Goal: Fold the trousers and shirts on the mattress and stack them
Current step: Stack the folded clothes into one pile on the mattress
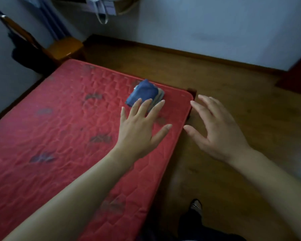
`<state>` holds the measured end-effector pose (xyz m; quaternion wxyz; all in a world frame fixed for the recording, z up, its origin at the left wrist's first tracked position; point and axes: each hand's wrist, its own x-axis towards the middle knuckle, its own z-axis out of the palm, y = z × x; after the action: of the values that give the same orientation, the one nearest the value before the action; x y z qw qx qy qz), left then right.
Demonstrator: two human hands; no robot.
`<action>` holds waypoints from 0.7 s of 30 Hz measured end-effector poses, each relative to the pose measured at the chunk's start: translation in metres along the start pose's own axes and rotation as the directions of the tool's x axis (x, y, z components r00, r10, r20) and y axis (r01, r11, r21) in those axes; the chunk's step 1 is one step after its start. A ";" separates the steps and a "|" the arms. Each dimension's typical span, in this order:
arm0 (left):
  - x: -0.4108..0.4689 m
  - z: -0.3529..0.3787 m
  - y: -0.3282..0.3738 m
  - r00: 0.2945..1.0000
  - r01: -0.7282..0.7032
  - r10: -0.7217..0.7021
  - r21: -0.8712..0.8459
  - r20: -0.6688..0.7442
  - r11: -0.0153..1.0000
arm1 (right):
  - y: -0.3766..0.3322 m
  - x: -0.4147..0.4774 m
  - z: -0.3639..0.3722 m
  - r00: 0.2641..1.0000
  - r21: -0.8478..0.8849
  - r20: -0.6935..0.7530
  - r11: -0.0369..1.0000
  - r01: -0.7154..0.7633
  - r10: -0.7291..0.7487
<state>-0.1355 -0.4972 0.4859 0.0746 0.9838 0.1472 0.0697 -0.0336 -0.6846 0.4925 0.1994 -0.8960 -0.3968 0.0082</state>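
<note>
A small stack of folded clothes, dark blue on top with lighter layers under it, sits near the far right corner of the red quilted mattress. My left hand hovers over the mattress just in front of the stack, fingers spread and straight, holding nothing. My right hand is in the air beyond the mattress's right edge, above the floor, fingers spread and slightly bent, empty. Neither hand touches the stack.
Wooden floor lies to the right of and beyond the mattress. A wooden chair with dark cloth over it stands at the far left by the wall. My shoe is on the floor at the bottom.
</note>
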 end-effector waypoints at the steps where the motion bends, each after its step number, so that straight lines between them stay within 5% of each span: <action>1: 0.019 0.008 0.015 1.000 0.005 -0.005 -0.013 -0.001 1.000 | 0.020 0.010 -0.006 1.000 -0.011 0.005 1.000 -0.006 0.006; 9: 0.141 0.061 0.043 0.991 0.131 -0.130 -0.041 0.038 0.991 | 0.126 0.122 -0.005 0.993 -0.017 0.105 0.998 0.064 -0.062; 15: 0.227 0.106 -0.013 0.956 0.295 -0.294 -0.045 0.009 0.955 | 0.147 0.253 0.047 0.956 0.007 0.180 0.972 0.233 -0.231; 21: 0.289 0.151 -0.087 0.847 0.532 -0.531 -0.034 0.036 0.846 | 0.139 0.374 0.130 0.900 0.106 0.279 0.942 0.318 -0.336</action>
<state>0.1381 -0.3468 0.3568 0.1138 0.9037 0.4112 0.0373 0.2985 -0.4561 0.3759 0.1630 -0.7993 -0.5662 0.1187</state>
